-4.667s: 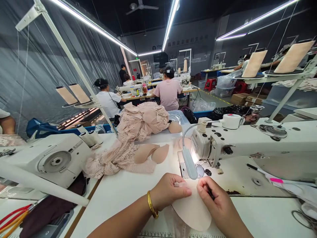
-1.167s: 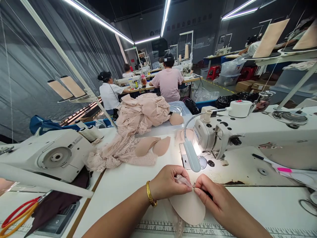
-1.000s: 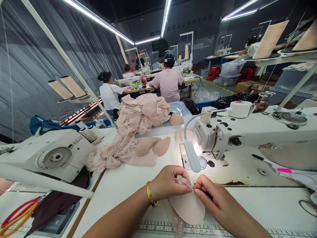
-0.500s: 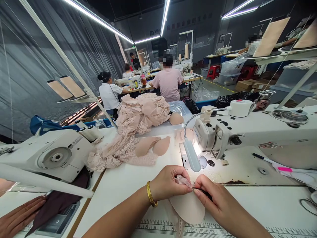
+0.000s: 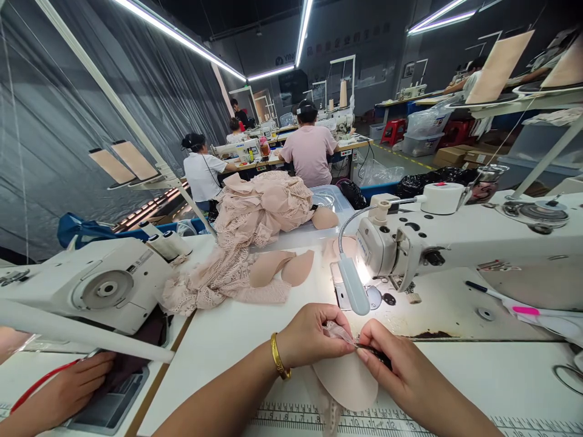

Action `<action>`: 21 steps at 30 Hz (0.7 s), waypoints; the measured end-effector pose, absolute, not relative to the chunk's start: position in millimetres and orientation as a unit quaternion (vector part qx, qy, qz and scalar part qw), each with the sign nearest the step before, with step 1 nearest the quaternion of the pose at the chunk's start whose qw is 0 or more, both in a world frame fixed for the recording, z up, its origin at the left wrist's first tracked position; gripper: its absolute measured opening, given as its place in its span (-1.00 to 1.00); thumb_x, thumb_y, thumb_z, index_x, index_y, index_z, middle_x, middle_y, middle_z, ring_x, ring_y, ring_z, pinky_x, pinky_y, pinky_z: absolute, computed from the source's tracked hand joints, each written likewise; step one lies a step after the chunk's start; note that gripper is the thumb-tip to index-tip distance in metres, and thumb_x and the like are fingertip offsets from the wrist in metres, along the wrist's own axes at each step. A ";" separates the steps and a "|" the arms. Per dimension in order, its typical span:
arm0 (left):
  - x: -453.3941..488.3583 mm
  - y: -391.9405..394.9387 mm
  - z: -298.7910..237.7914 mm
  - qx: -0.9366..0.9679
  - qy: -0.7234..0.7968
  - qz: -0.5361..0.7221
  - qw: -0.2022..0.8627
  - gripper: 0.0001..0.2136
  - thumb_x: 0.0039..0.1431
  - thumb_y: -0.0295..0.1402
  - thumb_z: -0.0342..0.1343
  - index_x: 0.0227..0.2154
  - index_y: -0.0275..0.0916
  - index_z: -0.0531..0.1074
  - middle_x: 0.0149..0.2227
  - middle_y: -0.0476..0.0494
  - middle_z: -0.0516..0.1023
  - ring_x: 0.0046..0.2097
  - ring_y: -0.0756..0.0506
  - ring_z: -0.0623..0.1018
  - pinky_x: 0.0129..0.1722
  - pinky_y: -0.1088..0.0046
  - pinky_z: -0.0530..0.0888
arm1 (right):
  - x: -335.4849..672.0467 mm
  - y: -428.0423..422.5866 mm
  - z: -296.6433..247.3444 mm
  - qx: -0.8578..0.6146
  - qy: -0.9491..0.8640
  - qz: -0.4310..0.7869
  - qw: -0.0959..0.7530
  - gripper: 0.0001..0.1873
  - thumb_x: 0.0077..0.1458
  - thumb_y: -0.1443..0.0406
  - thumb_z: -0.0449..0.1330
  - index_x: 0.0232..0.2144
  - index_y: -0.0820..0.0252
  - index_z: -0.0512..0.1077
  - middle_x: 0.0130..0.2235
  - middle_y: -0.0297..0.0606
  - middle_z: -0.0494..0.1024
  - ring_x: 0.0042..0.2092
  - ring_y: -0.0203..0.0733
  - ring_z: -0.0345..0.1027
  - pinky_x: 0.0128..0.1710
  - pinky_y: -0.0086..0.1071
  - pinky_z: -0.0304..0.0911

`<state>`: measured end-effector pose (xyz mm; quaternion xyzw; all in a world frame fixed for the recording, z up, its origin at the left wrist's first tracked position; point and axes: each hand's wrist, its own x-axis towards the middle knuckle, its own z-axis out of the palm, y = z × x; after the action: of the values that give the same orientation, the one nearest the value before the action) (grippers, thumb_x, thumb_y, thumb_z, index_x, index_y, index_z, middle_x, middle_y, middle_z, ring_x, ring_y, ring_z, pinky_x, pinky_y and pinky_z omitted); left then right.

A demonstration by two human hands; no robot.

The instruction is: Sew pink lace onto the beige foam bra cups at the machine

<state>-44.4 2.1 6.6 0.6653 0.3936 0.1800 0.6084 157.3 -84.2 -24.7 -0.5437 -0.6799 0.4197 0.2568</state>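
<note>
My left hand (image 5: 307, 340), with a gold bracelet at the wrist, pinches gathered pale lace (image 5: 336, 331) between thumb and fingers. Below it hangs a beige bra cup (image 5: 350, 385), with a lace strip (image 5: 331, 419) trailing over the table's printed ruler (image 5: 273, 414). My right hand (image 5: 392, 361) is closed around a slim black tool (image 5: 379, 355). Its tip meets the fabric at my left fingertips; fingers hide most of it, so its exact kind cannot be told.
A sewing machine (image 5: 455, 237) with a lit lamp (image 5: 353, 288) stands just beyond my hands. Beige lace pieces (image 5: 264, 203) and loose cups (image 5: 298, 267) are heaped ahead. At left, a co-worker's hand (image 5: 75, 388) holds red-handled scissors (image 5: 40, 383) beside another machine (image 5: 104, 285).
My hands stay nearly in place at the lace. The co-worker's hand at left, earlier flat on dark cloth, now grips red-handled scissors.
</note>
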 end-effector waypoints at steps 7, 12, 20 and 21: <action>-45.2 3.0 6.2 0.670 0.397 0.177 0.602 -0.82 -0.11 -0.32 0.37 -0.44 -0.32 0.59 -0.34 -0.10 0.56 -0.36 0.00 0.44 -0.43 0.54 0.30 | 154.3 -85.2 -24.7 -0.553 -0.670 0.408 0.281 -0.64 0.44 -0.02 -0.08 -0.34 0.02 0.15 -0.47 -0.50 0.18 -0.42 -0.22 0.01 -0.41 -0.35 -0.06; -45.0 2.8 6.7 0.671 0.391 0.181 0.604 -0.82 -0.11 -0.33 0.37 -0.44 -0.33 0.58 -0.36 -0.09 0.55 -0.36 0.01 0.44 -0.42 0.54 0.29 | 154.0 -85.1 -22.6 -0.552 -0.673 0.408 0.276 -0.65 0.44 0.00 -0.09 -0.34 0.02 0.14 -0.47 -0.50 0.18 -0.42 -0.23 0.00 -0.41 -0.34 -0.07; -45.8 4.7 8.2 0.678 0.405 0.173 0.589 -0.79 -0.12 -0.29 0.37 -0.43 -0.31 0.58 -0.36 -0.08 0.55 -0.32 -0.04 0.44 -0.37 0.50 0.31 | 156.1 -85.2 -21.9 -0.558 -0.638 0.431 0.310 -0.60 0.41 -0.11 -0.07 -0.26 0.02 0.21 -0.40 -0.46 0.19 -0.37 -0.21 0.06 -0.38 -0.35 -0.03; -46.1 5.1 7.6 0.679 0.409 0.175 0.584 -0.79 -0.12 -0.29 0.36 -0.42 -0.30 0.58 -0.36 -0.07 0.55 -0.31 -0.04 0.44 -0.35 0.49 0.32 | 156.3 -85.0 -22.4 -0.556 -0.633 0.437 0.315 -0.60 0.39 -0.13 -0.04 -0.24 0.01 0.23 -0.38 -0.45 0.22 -0.35 -0.20 0.08 -0.36 -0.36 -0.01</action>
<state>-46.1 5.1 7.6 0.6791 0.4094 0.1750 0.5836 156.3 -85.0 -22.4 -0.5557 -0.6328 0.4374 0.3153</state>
